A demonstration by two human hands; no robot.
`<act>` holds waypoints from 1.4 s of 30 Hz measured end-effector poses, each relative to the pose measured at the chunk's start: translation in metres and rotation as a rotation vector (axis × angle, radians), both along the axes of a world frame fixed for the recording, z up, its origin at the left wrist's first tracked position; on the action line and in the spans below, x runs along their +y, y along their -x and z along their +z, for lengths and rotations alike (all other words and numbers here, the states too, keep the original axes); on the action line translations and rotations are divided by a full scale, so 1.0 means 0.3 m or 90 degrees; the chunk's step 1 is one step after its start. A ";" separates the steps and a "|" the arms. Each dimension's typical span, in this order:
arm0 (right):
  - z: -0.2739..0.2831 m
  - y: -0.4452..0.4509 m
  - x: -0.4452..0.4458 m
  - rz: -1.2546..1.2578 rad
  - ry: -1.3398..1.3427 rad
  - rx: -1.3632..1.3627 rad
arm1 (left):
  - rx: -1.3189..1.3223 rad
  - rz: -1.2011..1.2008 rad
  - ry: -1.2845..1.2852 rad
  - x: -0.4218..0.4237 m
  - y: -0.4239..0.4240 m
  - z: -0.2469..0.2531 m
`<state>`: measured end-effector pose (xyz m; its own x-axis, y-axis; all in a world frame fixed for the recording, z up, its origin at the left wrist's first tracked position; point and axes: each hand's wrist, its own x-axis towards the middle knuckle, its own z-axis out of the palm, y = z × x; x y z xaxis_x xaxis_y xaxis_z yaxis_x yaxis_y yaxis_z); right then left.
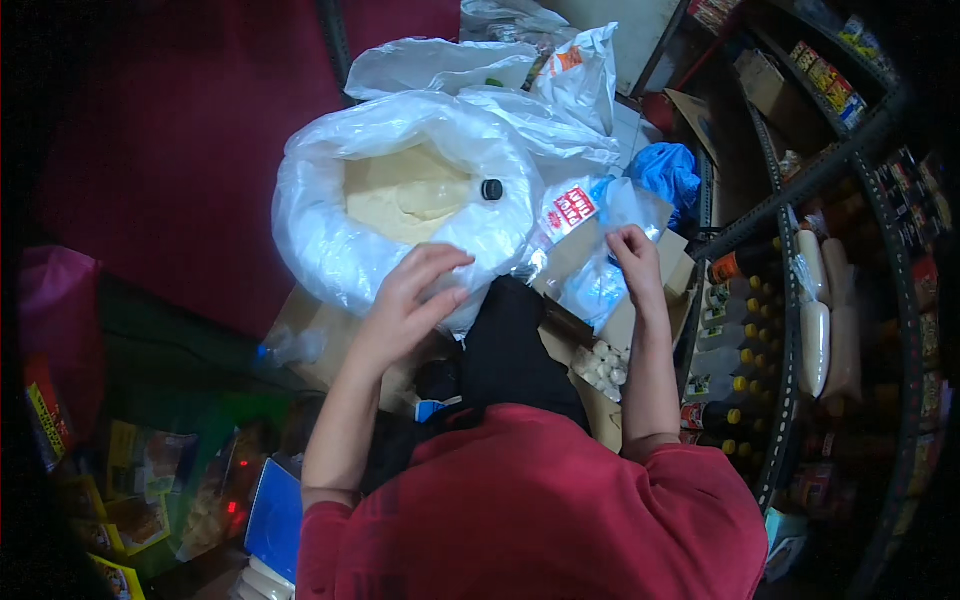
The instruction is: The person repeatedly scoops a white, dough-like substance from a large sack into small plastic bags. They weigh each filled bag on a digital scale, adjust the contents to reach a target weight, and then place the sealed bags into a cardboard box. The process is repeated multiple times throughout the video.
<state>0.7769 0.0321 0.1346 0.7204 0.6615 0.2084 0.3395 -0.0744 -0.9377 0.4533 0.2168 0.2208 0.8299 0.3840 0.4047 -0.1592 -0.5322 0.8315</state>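
Note:
A large sack lined with clear plastic point(322, 232) stands before me, its mouth open on a pale yellowish powder point(382, 180). On the powder lies a clear scoop-like piece point(431, 199), perhaps a cut bottle, with a black cap point(492, 190) at the sack's right rim. My left hand point(427, 296) is over the near edge of the sack, fingers apart and holding nothing visible. At the right, my right hand point(634, 251) has thumb and fingers together beside thin clear plastic bags point(600, 281); whether it pinches a bag cannot be told.
Metal shelving point(787, 187) with yellow-capped bottles point(720, 360) and filled plastic tubes point(814, 337) runs along the right. Behind the sack are more plastic bags point(577, 82). A cardboard box point(675, 262) stands at the right, and a clear bottle point(296, 345) lies at the left.

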 end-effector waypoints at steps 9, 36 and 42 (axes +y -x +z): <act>0.218 0.370 0.222 0.220 -0.130 -0.012 | 0.003 -0.046 0.469 0.029 -0.163 0.029; 0.203 0.580 0.344 0.323 -0.151 0.100 | -0.096 0.143 0.441 0.020 0.013 -0.049; 0.251 0.593 0.378 0.304 -0.104 -0.190 | -0.070 0.216 0.265 0.027 0.024 -0.095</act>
